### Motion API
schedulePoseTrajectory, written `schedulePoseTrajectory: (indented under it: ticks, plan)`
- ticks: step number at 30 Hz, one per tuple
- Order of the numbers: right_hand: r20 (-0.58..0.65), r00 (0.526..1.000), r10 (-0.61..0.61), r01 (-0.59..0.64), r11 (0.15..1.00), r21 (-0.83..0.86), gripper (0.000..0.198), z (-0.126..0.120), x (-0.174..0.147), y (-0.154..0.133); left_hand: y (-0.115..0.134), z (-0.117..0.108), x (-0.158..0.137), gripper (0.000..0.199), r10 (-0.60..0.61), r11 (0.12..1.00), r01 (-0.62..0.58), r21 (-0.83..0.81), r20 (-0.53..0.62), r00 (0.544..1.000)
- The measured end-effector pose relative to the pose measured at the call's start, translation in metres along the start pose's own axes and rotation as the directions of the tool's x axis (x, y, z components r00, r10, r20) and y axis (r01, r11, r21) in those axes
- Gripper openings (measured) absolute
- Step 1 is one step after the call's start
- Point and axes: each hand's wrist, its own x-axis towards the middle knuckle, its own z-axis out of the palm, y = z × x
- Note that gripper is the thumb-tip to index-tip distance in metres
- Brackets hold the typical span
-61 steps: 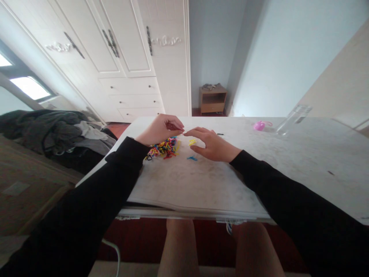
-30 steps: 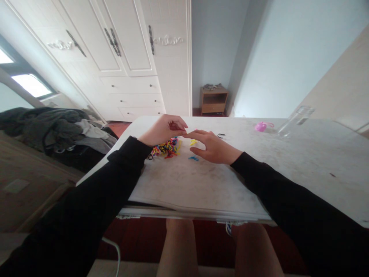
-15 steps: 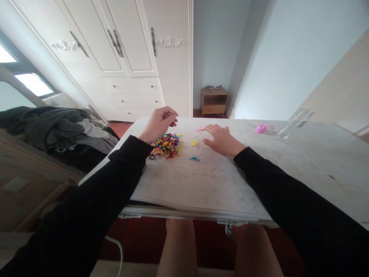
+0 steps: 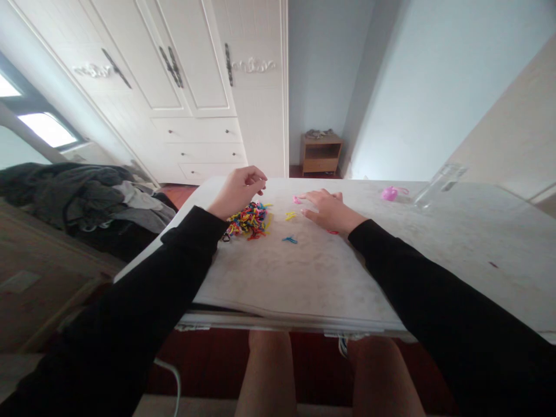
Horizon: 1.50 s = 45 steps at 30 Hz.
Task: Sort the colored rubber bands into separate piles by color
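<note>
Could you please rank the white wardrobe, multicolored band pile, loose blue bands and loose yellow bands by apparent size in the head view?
White wardrobe
Multicolored band pile
Loose blue bands, loose yellow bands: too alike to rank

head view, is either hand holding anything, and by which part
Right hand: no grip visible, fingers at the pink piece. Left hand: cannot be told.

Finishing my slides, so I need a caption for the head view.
Left hand near a colourful pile of bands, right hand beside some pink bands.

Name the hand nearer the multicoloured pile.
Left: the left hand is close by the multicoloured pile, at its far side; the right hand is apart, to its right.
</note>
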Motion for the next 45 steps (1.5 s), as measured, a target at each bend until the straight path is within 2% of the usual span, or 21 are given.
schedulePoseTrajectory:
  ticks: [5,11,18,21,24,28,31,37,42,45]
  plan:
    - [0.067,0.997,-0.025,0.025,1.0,-0.009,0.041,-0.002,-0.001,-0.001,0.0,-0.001,0.0,0.008,-0.004,1.0,0.004,0.029,0.012,1.0]
    - [0.102,0.994,-0.041,0.042,0.999,-0.003,0.045,-0.004,-0.002,-0.005,0.005,0.001,-0.002,0.006,-0.024,0.999,0.022,0.04,0.033,0.999]
    - [-0.001,0.999,-0.055,0.055,0.998,0.035,0.051,0.0,0.002,-0.002,0.007,0.0,-0.003,0.006,-0.025,0.999,0.024,0.044,0.026,0.999]
    - [0.006,0.998,-0.064,0.064,0.997,0.047,0.056,0.005,0.003,0.001,0.009,0.001,-0.003,0.006,-0.035,0.998,0.033,0.062,0.025,0.999]
    - [0.007,0.997,-0.074,0.074,0.997,0.04,0.054,0.007,0.003,0.003,0.011,0.001,-0.004,0.005,-0.039,0.996,0.037,0.079,0.028,0.999]
    - [-0.054,0.997,-0.046,0.048,0.998,0.031,0.049,0.005,0.001,0.004,0.011,-0.001,-0.003,0.008,-0.059,0.994,0.055,0.093,0.037,0.998]
    - [-0.079,0.996,-0.038,0.042,0.998,0.041,0.045,0.003,0.001,0.002,0.01,-0.007,-0.003,0.014,-0.078,0.986,0.071,0.152,0.037,0.996]
    - [-0.14,0.99,0.033,-0.024,0.998,0.065,0.038,-0.002,0.001,0.0,0.013,-0.023,-0.008,0.021,-0.211,0.917,0.131,0.378,0.178,0.961]
    - [-0.161,0.986,0.046,-0.03,0.995,0.1,0.036,-0.002,0.0,0.0,0.006,-0.027,-0.007,0.025,-0.256,0.874,0.165,0.456,0.145,0.956]
    - [-0.15,0.988,0.042,-0.027,0.995,0.101,0.036,-0.002,0.0,-0.001,-0.001,-0.027,-0.004,0.023,-0.264,0.87,0.16,0.467,0.165,0.95]
